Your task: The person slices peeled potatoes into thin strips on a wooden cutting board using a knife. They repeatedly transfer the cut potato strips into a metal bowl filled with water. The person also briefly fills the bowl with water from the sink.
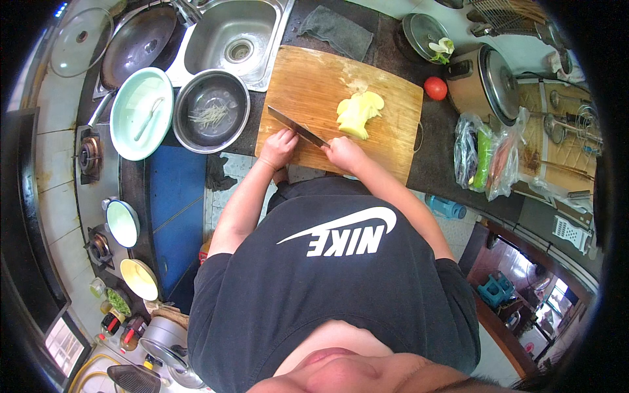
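In my right hand (344, 153) is the handle of a kitchen knife (296, 126), its blade seen nearly edge-on over a wooden cutting board (393, 147). My left hand (279, 149) rests on the board's near left part, fingers curled and tips close beside the blade. Whatever lies beneath those fingers is hidden. Farther right on the board is a fanned pile of pale yellow slices (358, 114), probably potato. Left of the board stands a dark metal bowl (241, 128) with thin pale shreds (209, 115) in it.
A pale green basin (123, 113) holding a utensil stands left, below a steel sink (223, 19). A grey cloth (339, 32) lies behind the board. To the right are a tomato (435, 88), a rice cooker (471, 83) and bagged vegetables (484, 157). Gas burners (89, 153) line the left.
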A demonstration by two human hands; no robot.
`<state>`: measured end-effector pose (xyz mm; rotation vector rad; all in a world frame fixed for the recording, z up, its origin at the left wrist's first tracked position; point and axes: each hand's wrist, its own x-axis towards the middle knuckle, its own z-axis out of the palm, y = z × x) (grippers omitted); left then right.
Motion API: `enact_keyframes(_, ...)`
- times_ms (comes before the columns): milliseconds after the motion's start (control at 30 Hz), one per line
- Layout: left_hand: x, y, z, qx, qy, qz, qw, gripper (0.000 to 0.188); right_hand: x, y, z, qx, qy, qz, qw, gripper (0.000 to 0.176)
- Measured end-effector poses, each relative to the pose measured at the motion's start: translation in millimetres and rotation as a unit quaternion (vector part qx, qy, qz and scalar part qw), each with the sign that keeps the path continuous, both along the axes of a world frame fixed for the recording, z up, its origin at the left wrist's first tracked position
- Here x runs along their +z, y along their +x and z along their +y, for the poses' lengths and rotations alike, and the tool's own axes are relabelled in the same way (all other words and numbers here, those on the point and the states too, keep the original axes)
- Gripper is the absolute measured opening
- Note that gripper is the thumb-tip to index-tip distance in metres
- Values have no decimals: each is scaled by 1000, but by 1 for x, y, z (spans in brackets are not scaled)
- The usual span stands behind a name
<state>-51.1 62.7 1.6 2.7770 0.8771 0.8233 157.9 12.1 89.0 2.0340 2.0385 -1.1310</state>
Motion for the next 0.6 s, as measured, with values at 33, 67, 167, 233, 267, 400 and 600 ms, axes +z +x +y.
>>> enact_keyframes(33, 0, 0, 0, -1, -6, 6, 1000, 26, 0, 0, -1, -1, 5, 0, 1000, 32)
enact_keyframes(67, -1, 0, 0, -2, -12, 12, 1000, 27, 1, 0, -2, -1, 11, -1, 1000, 32)
enact_keyframes(167, 1, -2, -1, -2, -23, 22, 999, 27, 5, -1, -3, -6, 10, 3, 1000, 31)
enact_keyframes(233, 2, -2, 0, -1, -27, 25, 999, 28, 8, -1, -2, -10, 2, -1, 1000, 31)
enact_keyframes(267, 2, -2, -1, 0, -29, 25, 999, 28, 9, -2, -2, -12, -3, -7, 1000, 31)
enact_keyframes(400, 2, -1, 0, 6, 2, 8, 1000, 28, 13, -3, -1, -6, -9, -9, 1000, 31)
enact_keyframes(600, 0, -1, -1, 4, -2, 21, 1000, 28, 12, -3, -3, -13, -9, -4, 1000, 31)
